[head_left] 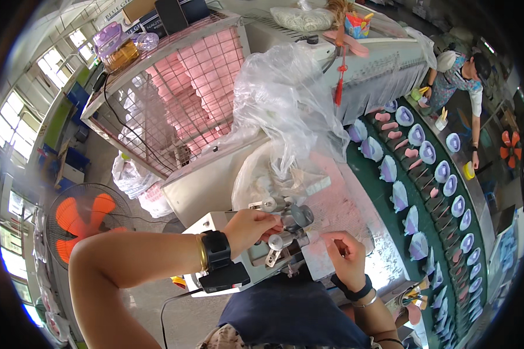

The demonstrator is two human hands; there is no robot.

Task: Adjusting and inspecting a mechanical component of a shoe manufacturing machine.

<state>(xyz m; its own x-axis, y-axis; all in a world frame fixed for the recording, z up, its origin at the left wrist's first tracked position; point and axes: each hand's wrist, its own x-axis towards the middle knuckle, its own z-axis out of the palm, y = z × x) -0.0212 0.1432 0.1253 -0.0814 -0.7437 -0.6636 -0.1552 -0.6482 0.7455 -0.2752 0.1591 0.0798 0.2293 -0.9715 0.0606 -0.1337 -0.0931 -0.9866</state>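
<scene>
Near the lower centre of the frame, the left hand point(251, 228) rests on a small bench press point(285, 224) of grey metal. Its fingers are closed around the press handle point(276, 240). The right hand point(344, 254), a little to the right and lower, has thumb and fingers pinched together on something very small. I cannot tell what the piece is, because it is hidden between the fingertips.

I think the main risk is for the right fingertips: they are near the moving part of the press, and if the left hand pushes the handle while they are under it, they can be squeezed. The tiny piece can also slip from the pinch and be lost on the pale work surface point(355, 215), which is crowded.

Above the press, in the middle of the frame, a large clear plastic bag point(285, 104) hangs down over the table. It seems to me that it can slide into the working place or cover the view.

On the right side, a dark green conveyor belt point(428, 218) runs from upper right to lower right and carries many small purple and pink plastic parts point(416, 135). Another person point(463, 78) stands at the upper right by the belt. At the upper left there is a wire cage point(174, 87) with pink pieces, and at the lower left an orange floor fan point(81, 224).
</scene>
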